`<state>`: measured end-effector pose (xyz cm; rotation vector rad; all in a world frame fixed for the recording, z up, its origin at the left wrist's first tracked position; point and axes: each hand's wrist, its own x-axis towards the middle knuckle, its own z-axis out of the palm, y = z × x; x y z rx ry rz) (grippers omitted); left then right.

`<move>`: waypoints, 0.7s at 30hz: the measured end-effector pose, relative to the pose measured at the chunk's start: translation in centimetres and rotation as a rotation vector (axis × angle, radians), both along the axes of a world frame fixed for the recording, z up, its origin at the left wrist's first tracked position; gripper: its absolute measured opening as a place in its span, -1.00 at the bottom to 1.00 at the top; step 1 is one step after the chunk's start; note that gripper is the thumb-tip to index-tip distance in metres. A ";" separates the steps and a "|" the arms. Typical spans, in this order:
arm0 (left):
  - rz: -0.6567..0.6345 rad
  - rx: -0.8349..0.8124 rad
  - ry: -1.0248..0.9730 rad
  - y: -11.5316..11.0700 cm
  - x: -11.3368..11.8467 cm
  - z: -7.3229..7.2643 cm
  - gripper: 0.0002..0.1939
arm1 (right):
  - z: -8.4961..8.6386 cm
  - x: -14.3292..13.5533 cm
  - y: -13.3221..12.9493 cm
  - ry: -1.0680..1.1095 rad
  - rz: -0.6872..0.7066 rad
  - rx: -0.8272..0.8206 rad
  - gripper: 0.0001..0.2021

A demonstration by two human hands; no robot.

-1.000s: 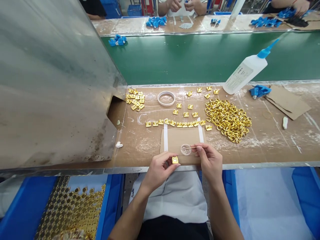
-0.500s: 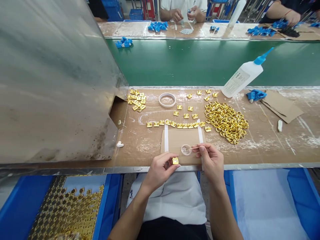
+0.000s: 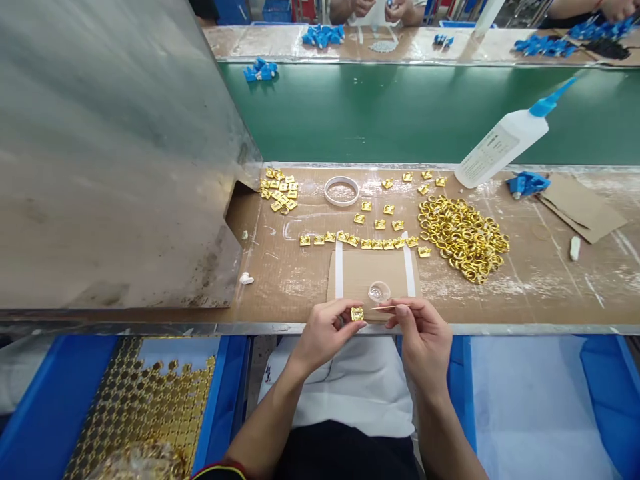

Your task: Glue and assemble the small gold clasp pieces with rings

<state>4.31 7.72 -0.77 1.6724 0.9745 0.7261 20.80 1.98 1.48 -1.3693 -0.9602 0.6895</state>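
Between the thumb and fingers of my left hand (image 3: 327,331) is a small square gold piece (image 3: 357,313), its face turned up. My right hand (image 3: 424,333) pinches a thin wooden stick (image 3: 390,307), whose tip points left and lies just right of the gold piece. Behind the stick, a small clear cup (image 3: 379,291) stands on a cardboard pad (image 3: 353,273) fixed with white tape strips. A row of gold pieces (image 3: 377,245) runs along the pad's far edge, with several more scattered behind. To the right lies a heap of gold rings (image 3: 465,233).
A white bottle with blue nozzle (image 3: 505,147) leans at the back right. A tape roll (image 3: 342,191) lies left of centre. A large metal housing (image 3: 115,167) fills the left. Beyond runs a green belt (image 3: 380,110); co-workers sit behind it. Blue bins (image 3: 210,400) flank my lap.
The stick's tip has moved from the cup toward the gold piece in my left hand. My hands are closer together. The view has tilted down slightly.
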 end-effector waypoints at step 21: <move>0.008 -0.055 -0.074 0.1 -0.1 -0.3 -0.79 | -1.3 -1.9 -0.5 -0.116 0.085 0.045 -0.88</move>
